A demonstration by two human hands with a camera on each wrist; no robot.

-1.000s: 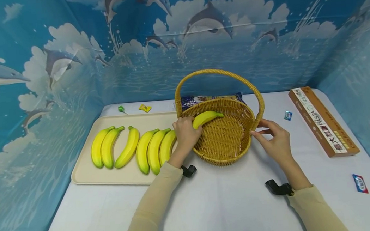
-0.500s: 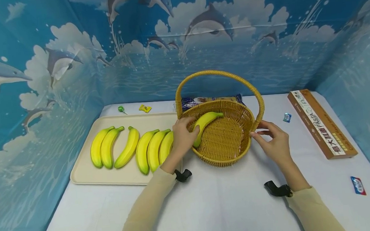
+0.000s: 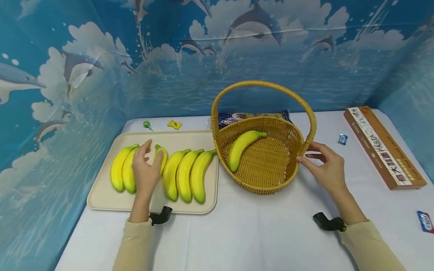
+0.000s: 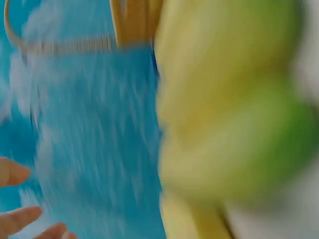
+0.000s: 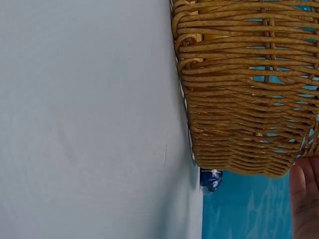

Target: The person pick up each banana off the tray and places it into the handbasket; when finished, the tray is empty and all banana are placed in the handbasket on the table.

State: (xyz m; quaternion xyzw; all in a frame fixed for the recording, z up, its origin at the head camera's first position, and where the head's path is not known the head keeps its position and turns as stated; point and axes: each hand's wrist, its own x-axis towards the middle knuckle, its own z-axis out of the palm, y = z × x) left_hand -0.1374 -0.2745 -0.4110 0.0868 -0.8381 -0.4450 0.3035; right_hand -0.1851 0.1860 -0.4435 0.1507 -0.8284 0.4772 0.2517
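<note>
A wicker basket with a tall arched handle stands mid-table, one banana lying along its left side. My right hand pinches the basket's right rim near the handle base; in the right wrist view its fingers show at the woven wall. Over the beige tray, my left hand hovers above the bananas, thumb and fingers apart and nothing between them. It partly hides a banana and overlaps another banana. Blurred bananas fill much of the left wrist view.
Three bananas lie side by side at the tray's right. Behind the basket is a dark blue packet. A pasta box lies at the right, with small wrapped packets nearby. A green lollipop and yellow candy lie behind the tray.
My left hand let go of the banana in the basket and moved left over the tray. The right hand stayed at the basket rim.
</note>
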